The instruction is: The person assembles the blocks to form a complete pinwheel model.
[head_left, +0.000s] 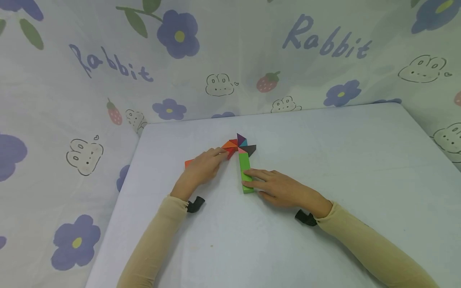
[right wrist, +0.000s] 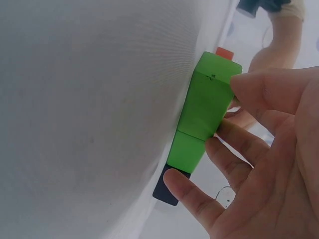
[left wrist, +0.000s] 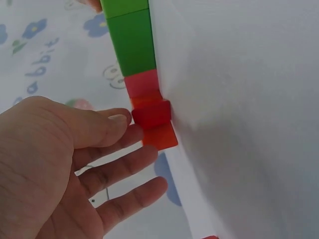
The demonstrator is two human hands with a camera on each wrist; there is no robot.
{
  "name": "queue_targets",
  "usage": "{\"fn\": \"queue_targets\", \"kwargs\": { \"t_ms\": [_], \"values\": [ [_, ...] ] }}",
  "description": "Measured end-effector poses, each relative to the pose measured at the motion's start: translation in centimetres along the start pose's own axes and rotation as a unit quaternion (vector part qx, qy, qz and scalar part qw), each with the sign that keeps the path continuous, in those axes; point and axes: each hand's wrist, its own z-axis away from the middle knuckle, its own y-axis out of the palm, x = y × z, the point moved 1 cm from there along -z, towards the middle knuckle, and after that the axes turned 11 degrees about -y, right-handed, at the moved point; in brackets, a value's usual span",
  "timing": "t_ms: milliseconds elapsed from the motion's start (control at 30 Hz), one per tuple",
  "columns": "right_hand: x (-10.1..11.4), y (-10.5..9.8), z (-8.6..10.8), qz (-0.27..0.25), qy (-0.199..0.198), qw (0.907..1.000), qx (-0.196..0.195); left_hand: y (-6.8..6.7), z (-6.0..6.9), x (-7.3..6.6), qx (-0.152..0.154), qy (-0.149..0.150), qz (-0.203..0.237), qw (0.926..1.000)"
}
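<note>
Small coloured triangular blocks meet like a pinwheel on the table: purple (head_left: 241, 139), blue (head_left: 244, 143), dark grey (head_left: 249, 150), pink (head_left: 243, 151), orange (head_left: 228, 145) and red (head_left: 230, 153). From its near side a green bar (head_left: 245, 170) runs toward the person; the right wrist view shows a seam across the green (right wrist: 197, 112). My left hand (head_left: 203, 166) reaches the pinwheel's left side, its fairly straight fingertips at the red and orange blocks. With fingers spread, my right hand (head_left: 282, 188) touches the green bar from the right. The left hand partly hides another orange block (head_left: 188, 163).
The white tabletop (head_left: 342, 160) extends on both sides of the blocks. Behind it and at the sides hangs a patterned cloth (head_left: 245, 52). A dark device (head_left: 196, 204) sits at the left wrist, another (head_left: 306, 218) at the right wrist.
</note>
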Motion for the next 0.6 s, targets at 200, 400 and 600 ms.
{"fn": "queue_targets", "kwargs": {
  "t_ms": [200, 400, 600],
  "values": [
    [0.06, -0.12, 0.00, -0.002, 0.001, 1.0000, 0.000, 0.25, -0.10, -0.23, 0.014, -0.005, -0.005, 0.9999],
    [0.12, -0.20, -0.02, -0.007, 0.005, 1.0000, 0.002, 0.31, -0.08, -0.55, 0.018, -0.009, -0.007, 0.9998],
    [0.16, -0.24, -0.02, -0.008, 0.007, 0.9999, 0.005, 0.31, -0.04, -0.63, 0.013, -0.010, -0.014, 0.9998]
  ]
}}
